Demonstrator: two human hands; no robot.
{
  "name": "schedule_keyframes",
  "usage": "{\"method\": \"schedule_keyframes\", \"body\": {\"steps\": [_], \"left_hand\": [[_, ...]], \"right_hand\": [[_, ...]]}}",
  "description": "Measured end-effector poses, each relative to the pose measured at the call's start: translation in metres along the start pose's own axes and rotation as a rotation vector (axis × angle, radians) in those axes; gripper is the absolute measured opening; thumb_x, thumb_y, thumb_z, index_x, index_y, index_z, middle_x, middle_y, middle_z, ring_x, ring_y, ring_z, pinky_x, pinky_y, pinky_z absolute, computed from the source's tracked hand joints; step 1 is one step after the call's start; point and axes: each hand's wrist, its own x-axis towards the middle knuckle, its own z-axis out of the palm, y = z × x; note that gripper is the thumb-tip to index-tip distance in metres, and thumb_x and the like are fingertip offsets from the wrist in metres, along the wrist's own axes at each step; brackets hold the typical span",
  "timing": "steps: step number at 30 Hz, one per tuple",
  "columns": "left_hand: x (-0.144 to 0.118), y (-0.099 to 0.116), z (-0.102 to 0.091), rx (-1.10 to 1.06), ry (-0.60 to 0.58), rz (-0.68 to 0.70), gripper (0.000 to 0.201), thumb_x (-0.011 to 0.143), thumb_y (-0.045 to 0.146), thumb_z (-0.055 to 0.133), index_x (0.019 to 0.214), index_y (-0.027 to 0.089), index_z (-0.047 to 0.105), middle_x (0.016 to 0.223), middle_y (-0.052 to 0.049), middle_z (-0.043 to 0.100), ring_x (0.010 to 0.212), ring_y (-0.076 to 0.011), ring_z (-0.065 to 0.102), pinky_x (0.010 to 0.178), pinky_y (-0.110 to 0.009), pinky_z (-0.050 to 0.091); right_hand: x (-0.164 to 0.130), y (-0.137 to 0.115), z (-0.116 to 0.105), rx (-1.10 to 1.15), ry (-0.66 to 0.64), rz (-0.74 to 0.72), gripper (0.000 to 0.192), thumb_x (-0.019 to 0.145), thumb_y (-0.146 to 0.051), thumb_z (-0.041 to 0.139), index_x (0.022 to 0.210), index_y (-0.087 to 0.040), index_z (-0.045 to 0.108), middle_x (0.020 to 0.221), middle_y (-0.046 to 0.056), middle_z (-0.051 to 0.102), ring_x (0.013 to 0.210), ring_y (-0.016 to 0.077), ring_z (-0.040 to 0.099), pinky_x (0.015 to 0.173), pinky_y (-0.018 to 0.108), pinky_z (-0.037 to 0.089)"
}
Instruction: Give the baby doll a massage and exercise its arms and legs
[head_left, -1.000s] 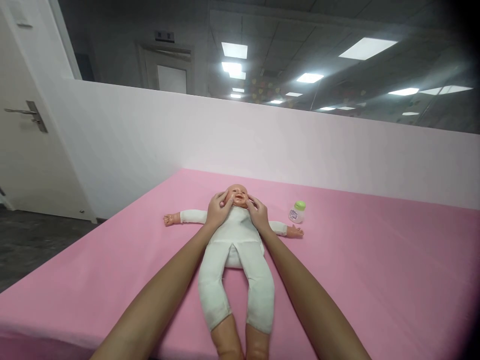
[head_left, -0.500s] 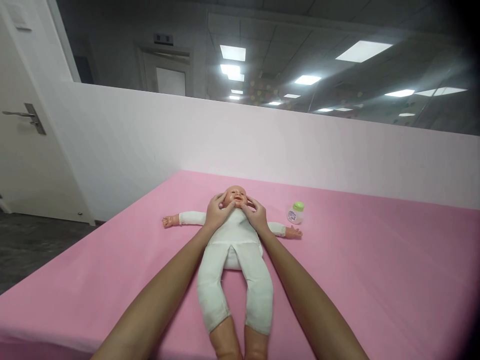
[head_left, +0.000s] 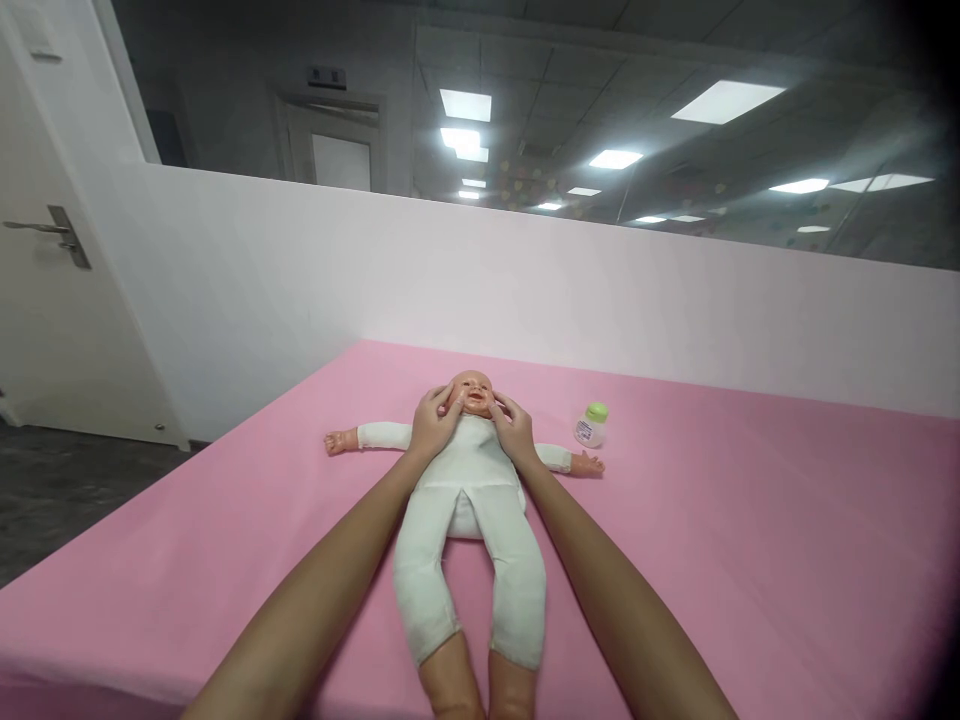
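Observation:
A baby doll (head_left: 469, 455) with a white cloth body lies on its back, its head away from me and its arms spread wide. My left hand (head_left: 435, 422) cups the left side of the doll's head, thumb pressed on the cheek beside the mouth. On the other side my right hand (head_left: 513, 426) holds the head the same way, its thumb on the other cheek. The fingers of both hands curl round the sides of the head and are partly hidden. Both forearms run along either side of the doll's body.
The doll lies on a table with a pink cover (head_left: 712, 530). A small clear jar with a green lid (head_left: 592, 425) stands beyond the doll's right-hand arm. Behind the table rises a white wall (head_left: 525, 280) under a window. A door (head_left: 60, 280) is at the left.
Both thumbs have slid outward and up, from the doll's chin to its cheeks. The fingers stay at the sides of the head, and the doll and jar have kept their places.

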Motion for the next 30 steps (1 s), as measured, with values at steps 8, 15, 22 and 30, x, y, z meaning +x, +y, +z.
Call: {"method": "schedule_keyframes", "body": {"steps": [8, 15, 22, 30], "left_hand": [[0.001, -0.007, 0.003, 0.023, -0.015, 0.019, 0.046, 0.094, 0.041, 0.064, 0.136, 0.021, 0.065, 0.130, -0.012, 0.065, 0.122, -0.0268, 0.061, 0.092, -0.035, 0.058], [0.003, 0.017, -0.003, 0.215, 0.068, 0.188, 0.053, 0.092, 0.029, 0.064, 0.143, 0.022, 0.057, 0.155, -0.015, 0.044, 0.143, -0.0333, 0.043, 0.118, -0.051, 0.037], [0.038, 0.113, 0.049, -0.119, -0.229, -0.008, 0.027, 0.093, 0.028, 0.059, 0.116, 0.024, 0.073, 0.125, -0.008, 0.071, 0.116, -0.0285, 0.065, 0.109, -0.046, 0.048], [0.013, 0.122, 0.170, -0.586, -0.457, -0.831, 0.045, 0.096, 0.056, 0.048, 0.107, 0.015, 0.064, 0.118, -0.018, 0.068, 0.102, -0.0281, 0.070, 0.091, -0.043, 0.058]], "right_hand": [[-0.001, 0.004, 0.001, 0.008, -0.004, -0.001, 0.057, 0.081, -0.049, 0.074, 0.128, -0.017, 0.069, 0.127, 0.012, 0.072, 0.113, 0.0287, 0.069, 0.098, 0.042, 0.057], [0.021, -0.014, -0.008, -0.047, 0.008, 0.000, 0.041, 0.086, -0.045, 0.065, 0.115, -0.017, 0.075, 0.124, 0.012, 0.074, 0.118, 0.0297, 0.067, 0.103, 0.045, 0.053], [0.066, -0.038, -0.087, 0.062, 0.290, -0.038, 0.040, 0.086, -0.043, 0.058, 0.113, -0.018, 0.076, 0.124, 0.010, 0.073, 0.120, 0.0288, 0.065, 0.100, 0.046, 0.055], [0.061, -0.025, -0.176, -0.018, 0.355, 0.226, 0.036, 0.081, -0.038, 0.057, 0.104, -0.019, 0.078, 0.120, 0.009, 0.075, 0.120, 0.0273, 0.065, 0.101, 0.040, 0.053]]}}
